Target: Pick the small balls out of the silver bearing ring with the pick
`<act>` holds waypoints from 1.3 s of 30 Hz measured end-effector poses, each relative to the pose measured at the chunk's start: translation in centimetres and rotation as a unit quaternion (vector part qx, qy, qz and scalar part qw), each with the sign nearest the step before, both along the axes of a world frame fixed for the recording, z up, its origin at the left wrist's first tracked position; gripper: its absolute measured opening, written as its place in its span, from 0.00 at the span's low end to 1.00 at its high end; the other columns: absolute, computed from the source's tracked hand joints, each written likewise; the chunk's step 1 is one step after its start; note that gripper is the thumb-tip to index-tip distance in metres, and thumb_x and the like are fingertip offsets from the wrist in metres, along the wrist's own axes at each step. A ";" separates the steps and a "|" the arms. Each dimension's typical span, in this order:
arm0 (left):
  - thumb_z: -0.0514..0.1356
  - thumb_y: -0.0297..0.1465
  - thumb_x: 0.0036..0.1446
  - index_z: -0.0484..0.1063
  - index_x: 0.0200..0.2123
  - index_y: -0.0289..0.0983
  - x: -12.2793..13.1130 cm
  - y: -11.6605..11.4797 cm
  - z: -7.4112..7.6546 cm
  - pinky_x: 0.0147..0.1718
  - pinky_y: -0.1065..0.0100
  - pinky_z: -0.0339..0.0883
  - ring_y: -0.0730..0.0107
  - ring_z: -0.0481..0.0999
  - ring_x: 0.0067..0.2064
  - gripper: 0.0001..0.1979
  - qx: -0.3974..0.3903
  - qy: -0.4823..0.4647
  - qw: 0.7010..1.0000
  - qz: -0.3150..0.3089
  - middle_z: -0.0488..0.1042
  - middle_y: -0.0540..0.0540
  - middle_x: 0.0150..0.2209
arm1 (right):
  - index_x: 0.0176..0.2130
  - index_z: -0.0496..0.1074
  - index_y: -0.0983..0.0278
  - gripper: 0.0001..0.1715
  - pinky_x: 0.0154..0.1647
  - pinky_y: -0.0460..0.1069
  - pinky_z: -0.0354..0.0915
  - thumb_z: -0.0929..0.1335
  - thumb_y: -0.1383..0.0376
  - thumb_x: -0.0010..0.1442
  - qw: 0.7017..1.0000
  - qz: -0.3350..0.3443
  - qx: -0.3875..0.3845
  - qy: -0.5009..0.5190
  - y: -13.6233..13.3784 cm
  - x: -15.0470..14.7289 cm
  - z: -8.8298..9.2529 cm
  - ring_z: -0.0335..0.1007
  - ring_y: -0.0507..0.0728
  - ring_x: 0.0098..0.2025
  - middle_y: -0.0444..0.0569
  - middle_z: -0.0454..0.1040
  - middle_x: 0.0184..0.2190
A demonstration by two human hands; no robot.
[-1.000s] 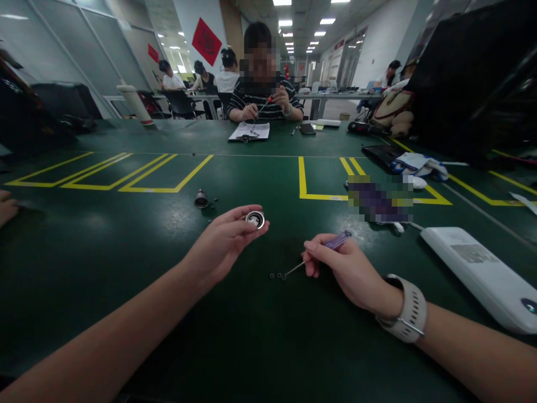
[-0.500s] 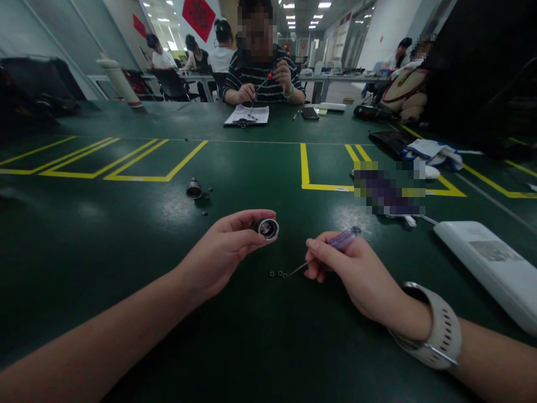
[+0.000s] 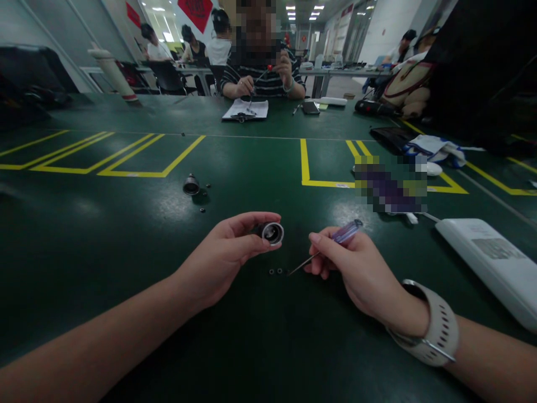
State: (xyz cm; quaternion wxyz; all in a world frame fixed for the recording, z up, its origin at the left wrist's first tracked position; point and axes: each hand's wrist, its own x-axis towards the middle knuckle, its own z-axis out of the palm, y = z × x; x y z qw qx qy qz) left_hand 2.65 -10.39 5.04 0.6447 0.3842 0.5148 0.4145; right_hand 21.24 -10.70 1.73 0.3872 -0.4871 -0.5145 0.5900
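Between the thumb and fingers of my left hand (image 3: 235, 240) is a round, hollow metal part (image 3: 273, 233), its open end tilted toward me. My right hand (image 3: 344, 254) grips a screwdriver (image 3: 346, 232) with a clear purple handle, like a pen. Its thin shaft slants down and left, with the tip close to the tabletop. Two small dark rings (image 3: 276, 271) lie just left of that tip; whether a third ring is at the tip, I cannot tell. Farther off to the left stands another dark metal part (image 3: 191, 184), with several tiny pieces (image 3: 202, 210) beside it.
The green table (image 3: 168, 347) carries yellow tape outlines. To the right lie a white power bank (image 3: 482, 252) with a cable, a blurred-out phone-like object (image 3: 390, 187) and a cloth (image 3: 436, 150). Across the table sits a person (image 3: 262, 78) behind a clipboard (image 3: 245, 110).
The metal part in my left hand has shifted slightly right and down. The screwdriver tip has moved slightly, and the ring that lay by it no longer shows clearly.
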 end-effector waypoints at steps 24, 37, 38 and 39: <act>0.65 0.22 0.43 0.75 0.38 0.37 -0.1 0.0 0.2 0.45 0.62 0.70 0.62 0.75 0.45 0.15 0.001 0.005 1.000 0.015 0.77 0.46 0.41 | 0.27 0.67 0.62 0.14 0.25 0.47 0.61 0.65 0.57 0.61 0.975 0.005 0.194 -0.104 -1.3 0.9 1.0 0.66 0.52 0.25 0.41 0.64 0.21; 0.64 0.22 0.44 0.75 0.38 0.36 -0.1 0.0 0.2 0.45 0.62 0.70 0.61 0.74 0.45 0.15 0.004 0.001 1.000 0.015 0.76 0.46 0.41 | 0.26 0.68 0.64 0.17 0.26 0.47 0.60 0.62 0.57 0.62 0.981 0.053 0.153 -0.108 -1.6 0.2 1.0 0.64 0.52 0.25 0.44 0.67 0.21; 0.64 0.22 0.44 0.75 0.38 0.36 -0.1 0.0 0.2 0.45 0.62 0.70 0.61 0.74 0.46 0.15 0.006 -0.001 1.000 0.015 0.76 0.45 0.41 | 0.26 0.67 0.64 0.17 0.25 0.47 0.60 0.62 0.58 0.62 0.981 0.049 0.153 -0.112 -1.6 0.2 1.0 0.64 0.51 0.24 0.43 0.67 0.21; 0.64 0.22 0.44 0.75 0.38 0.36 0.0 0.0 0.2 0.45 0.61 0.70 0.61 0.74 0.46 0.15 0.007 -0.001 1.000 0.015 0.76 0.45 0.41 | 0.26 0.67 0.64 0.17 0.25 0.47 0.60 0.62 0.58 0.62 0.980 0.052 0.153 -0.114 -1.7 0.2 1.0 0.63 0.51 0.24 0.43 0.66 0.20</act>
